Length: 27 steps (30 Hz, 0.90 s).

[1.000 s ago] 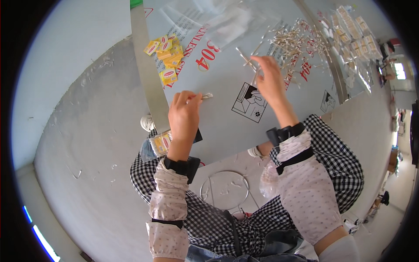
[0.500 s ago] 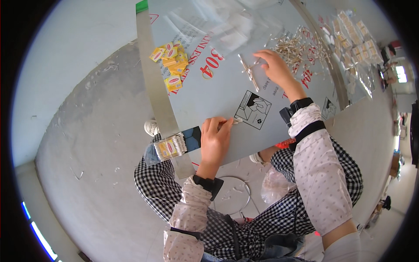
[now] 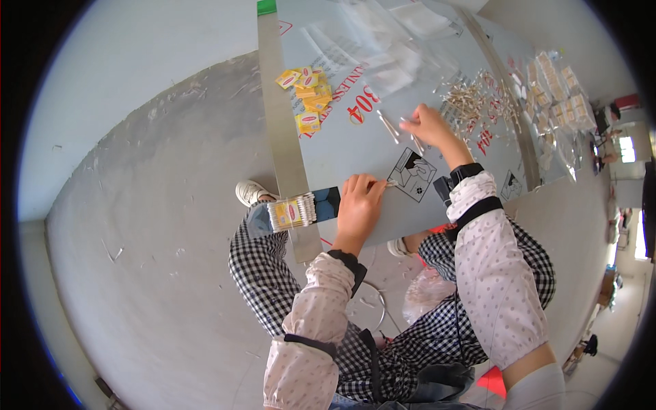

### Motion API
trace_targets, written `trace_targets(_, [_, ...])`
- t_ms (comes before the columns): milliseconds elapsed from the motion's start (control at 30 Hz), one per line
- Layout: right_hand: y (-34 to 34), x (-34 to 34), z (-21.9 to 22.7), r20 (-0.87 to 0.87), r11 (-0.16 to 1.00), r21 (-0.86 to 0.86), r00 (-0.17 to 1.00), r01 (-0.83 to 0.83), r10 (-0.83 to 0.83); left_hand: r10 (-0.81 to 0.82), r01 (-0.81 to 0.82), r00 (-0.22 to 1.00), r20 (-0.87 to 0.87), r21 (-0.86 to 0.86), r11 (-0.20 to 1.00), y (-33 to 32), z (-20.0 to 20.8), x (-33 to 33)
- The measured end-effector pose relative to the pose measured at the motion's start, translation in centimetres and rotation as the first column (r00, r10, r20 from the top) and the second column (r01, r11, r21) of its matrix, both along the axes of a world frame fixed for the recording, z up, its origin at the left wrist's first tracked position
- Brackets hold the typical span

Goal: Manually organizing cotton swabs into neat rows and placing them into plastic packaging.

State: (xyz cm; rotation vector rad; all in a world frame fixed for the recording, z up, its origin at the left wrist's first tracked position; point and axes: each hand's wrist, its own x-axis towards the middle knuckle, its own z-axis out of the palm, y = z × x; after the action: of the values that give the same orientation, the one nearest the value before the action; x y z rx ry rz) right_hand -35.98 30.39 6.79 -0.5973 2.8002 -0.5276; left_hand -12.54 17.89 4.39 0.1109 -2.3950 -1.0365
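Head view, left hand (image 3: 359, 205): fingers curled, pinching a small white stick (image 3: 391, 183) against the grey table (image 3: 355, 147).
Head view, right hand (image 3: 429, 126): closed around thin sticks (image 3: 414, 140), beside the loose stick pile (image 3: 471, 102).
Near edge: stacked packets (image 3: 292, 212).

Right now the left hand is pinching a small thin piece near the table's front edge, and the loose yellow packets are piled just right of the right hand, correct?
Not quite. In the head view the yellow packets lie to the left of the right hand, near the table's left edge. The rest holds: the left hand pinches a small thin piece near the front edge.
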Motion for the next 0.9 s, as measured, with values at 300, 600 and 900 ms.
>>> trace_targets(300, [-4.3, 6.2, 2.1, 0.074, 0.829, 0.202, 0.853, -0.521, 0.517, 0.004, -0.004, 1.0, -0.019, 0.004, 1.0, -0.8, -0.2, -0.1])
trace_targets(600, [-6.0, 5.6, 10.1, 0.12, 0.511, 0.262, 0.553, -0.819, 0.825, -0.024, 0.023, 0.999, 0.024, 0.06, 0.998, -1.5, -0.5, 0.7])
trace_targets(900, [2.2, 3.4, 24.7, 0.197, 0.693, 0.3, 0.753, -0.656, 0.628, -0.207, 0.203, 0.977, 0.044, 0.085, 0.975, -4.4, 0.9, 1.5])
